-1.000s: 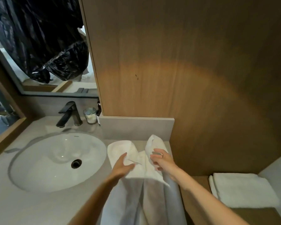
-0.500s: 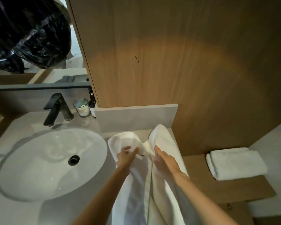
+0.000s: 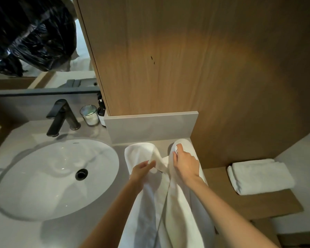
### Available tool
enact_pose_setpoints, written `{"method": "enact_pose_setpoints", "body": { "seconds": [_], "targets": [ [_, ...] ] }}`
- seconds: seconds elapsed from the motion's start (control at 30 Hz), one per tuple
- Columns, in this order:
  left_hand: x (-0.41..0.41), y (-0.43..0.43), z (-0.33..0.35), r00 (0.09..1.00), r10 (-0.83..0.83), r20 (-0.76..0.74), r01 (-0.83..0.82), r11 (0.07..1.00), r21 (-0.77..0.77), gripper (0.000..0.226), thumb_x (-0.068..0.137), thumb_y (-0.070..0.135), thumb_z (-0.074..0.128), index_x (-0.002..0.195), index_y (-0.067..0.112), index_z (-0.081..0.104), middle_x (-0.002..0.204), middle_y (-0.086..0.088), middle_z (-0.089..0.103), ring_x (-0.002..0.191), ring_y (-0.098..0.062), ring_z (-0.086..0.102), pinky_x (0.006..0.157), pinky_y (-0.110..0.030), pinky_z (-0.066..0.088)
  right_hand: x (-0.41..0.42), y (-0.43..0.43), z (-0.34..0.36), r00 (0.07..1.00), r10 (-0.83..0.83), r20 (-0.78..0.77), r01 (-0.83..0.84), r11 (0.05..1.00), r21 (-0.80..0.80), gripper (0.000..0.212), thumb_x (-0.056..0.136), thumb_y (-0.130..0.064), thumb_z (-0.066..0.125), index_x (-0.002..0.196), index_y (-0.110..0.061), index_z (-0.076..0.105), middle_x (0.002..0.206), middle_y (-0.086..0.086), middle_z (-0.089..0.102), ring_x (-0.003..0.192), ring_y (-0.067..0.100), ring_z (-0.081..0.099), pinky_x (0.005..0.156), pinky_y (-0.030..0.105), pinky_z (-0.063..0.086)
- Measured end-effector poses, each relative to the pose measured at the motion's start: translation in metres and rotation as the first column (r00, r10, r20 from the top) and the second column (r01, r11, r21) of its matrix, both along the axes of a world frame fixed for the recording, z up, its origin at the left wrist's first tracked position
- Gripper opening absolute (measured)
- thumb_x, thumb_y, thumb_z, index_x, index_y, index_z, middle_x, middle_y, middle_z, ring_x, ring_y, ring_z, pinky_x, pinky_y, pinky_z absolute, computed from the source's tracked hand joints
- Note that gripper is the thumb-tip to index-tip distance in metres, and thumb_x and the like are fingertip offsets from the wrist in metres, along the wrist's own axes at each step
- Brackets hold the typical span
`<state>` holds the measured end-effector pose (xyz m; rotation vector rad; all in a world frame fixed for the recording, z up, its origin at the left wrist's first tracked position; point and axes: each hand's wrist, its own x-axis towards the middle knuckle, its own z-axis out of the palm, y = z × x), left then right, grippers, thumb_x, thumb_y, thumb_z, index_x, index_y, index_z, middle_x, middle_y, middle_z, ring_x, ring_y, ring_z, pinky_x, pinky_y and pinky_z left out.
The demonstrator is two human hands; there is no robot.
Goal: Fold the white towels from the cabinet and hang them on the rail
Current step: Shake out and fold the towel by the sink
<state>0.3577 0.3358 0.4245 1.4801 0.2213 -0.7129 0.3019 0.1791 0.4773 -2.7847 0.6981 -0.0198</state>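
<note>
Your bathroom counter is grey and smooth. On its left side sits a round white sink with a dark drain in the middle. Behind the sink stands a black tap. Just right of the tap you see a small glass jar, and a dark bottle stands beside the jar. Above them hangs a mirror, and something black and shiny shows in it. A big wooden wall fills the space in front of you, with a low grey ledge at its foot.

Right of the sink, the white towel lies on the counter. Its far end is near the grey ledge. It makes two long puffy strips side by side, and the near part hangs down off the counter toward you.

Your left hand is on the left strip. Its thumb and fingers pinch a bit of cloth near the middle, where the two strips meet. Your right hand is on the right strip, close to its far end. Its fingers curl over the top of the cloth and grip it. Both of your arms are bare and reach out over the towel.

Lower down on your right is a wooden shelf. A folded towel, also white, rests flat on it, well apart from your hands.
</note>
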Motion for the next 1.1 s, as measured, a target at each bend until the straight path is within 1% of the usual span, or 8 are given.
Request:
{"method": "enact_pose_setpoints", "body": {
  "seconds": [0.13,0.23,0.37,0.63,0.73,0.83,0.97,1.1],
  "targets": [
    [-0.002,0.002,0.002,1.000,0.007,-0.016,-0.008,0.999,-0.054,0.061,0.055,0.049,0.086,0.091,0.001,0.073,0.088,-0.015,0.069,0.082,-0.027,0.064,0.071,-0.033,0.051,-0.014,-0.005,0.015,0.948,-0.058,0.312,0.014,0.990,0.141,0.020,0.101,-0.029,0.045,0.119,-0.022,0.051,0.091,0.000,0.069,0.080,0.028,0.064,0.062,0.033,0.043],
    [-0.009,-0.001,0.016,0.999,0.050,-0.015,-0.052,0.995,-0.091,0.046,0.063,0.048,0.082,0.083,0.009,0.070,0.084,-0.007,0.066,0.081,-0.022,0.060,0.072,-0.029,0.046,-0.026,-0.004,0.025,0.888,-0.120,0.444,0.008,0.969,0.245,0.014,0.096,-0.027,0.057,0.110,-0.030,0.057,0.091,-0.012,0.065,0.071,0.015,0.059,0.061,0.028,0.041],
    [-0.022,-0.010,0.046,0.970,0.079,0.231,-0.077,0.997,-0.018,0.028,0.085,0.039,0.069,0.086,0.011,0.069,0.086,0.000,0.068,0.092,-0.016,0.064,0.084,-0.029,0.047,-0.037,0.005,0.032,0.887,-0.085,0.453,-0.069,0.947,0.313,0.016,0.094,-0.028,0.058,0.109,-0.032,0.061,0.097,-0.013,0.066,0.073,0.010,0.059,0.063,0.027,0.048],
    [-0.046,-0.018,0.084,0.777,-0.028,0.629,-0.091,0.983,0.157,0.024,0.085,0.019,0.070,0.061,0.020,0.067,0.066,0.010,0.068,0.070,-0.007,0.064,0.066,-0.015,0.047,-0.048,0.026,0.046,0.893,-0.131,0.431,-0.083,0.892,0.444,0.021,0.093,-0.037,0.057,0.113,-0.034,0.066,0.107,-0.014,0.068,0.091,0.008,0.062,0.081,0.028,0.053],
    [-0.052,-0.017,0.086,0.651,-0.121,0.749,-0.089,0.968,0.234,0.031,0.086,0.020,0.064,0.059,0.007,0.058,0.058,0.001,0.057,0.059,-0.016,0.052,0.060,-0.030,0.043,-0.053,0.032,0.044,0.873,-0.178,0.453,-0.040,0.901,0.432,0.024,0.093,-0.038,0.058,0.114,-0.030,0.069,0.114,-0.008,0.066,0.103,0.009,0.057,0.088,0.025,0.050],
    [-0.053,-0.014,0.085,0.404,-0.137,0.904,-0.185,0.956,0.228,0.031,0.080,0.013,0.063,0.054,0.006,0.049,0.050,0.005,0.040,0.054,-0.015,0.032,0.051,-0.029,0.038,-0.056,0.031,0.044,0.851,-0.161,0.500,-0.082,0.899,0.430,0.022,0.092,-0.034,0.062,0.108,-0.023,0.073,0.112,-0.005,0.070,0.107,0.010,0.058,0.091,0.020,0.045],
    [-0.056,-0.012,0.083,0.185,-0.221,0.958,-0.267,0.927,0.265,0.032,0.079,0.004,0.067,0.051,0.005,0.053,0.050,-0.006,0.048,0.049,-0.022,0.039,0.045,-0.035,0.041,-0.060,0.030,0.046,0.809,-0.203,0.552,-0.161,0.827,0.539,0.018,0.090,-0.025,0.066,0.104,-0.017,0.074,0.103,-0.002,0.072,0.094,0.010,0.065,0.087,0.027,0.055],
    [-0.065,-0.012,0.091,0.305,-0.162,0.938,-0.195,0.954,0.228,0.020,0.088,0.012,0.062,0.071,0.015,0.073,0.070,0.002,0.071,0.065,-0.020,0.065,0.062,-0.036,0.053,-0.064,0.035,0.044,0.795,-0.186,0.578,-0.210,0.809,0.549,0.019,0.091,-0.022,0.066,0.108,-0.016,0.073,0.105,-0.001,0.071,0.095,0.010,0.065,0.087,0.030,0.057]
  ]
}}
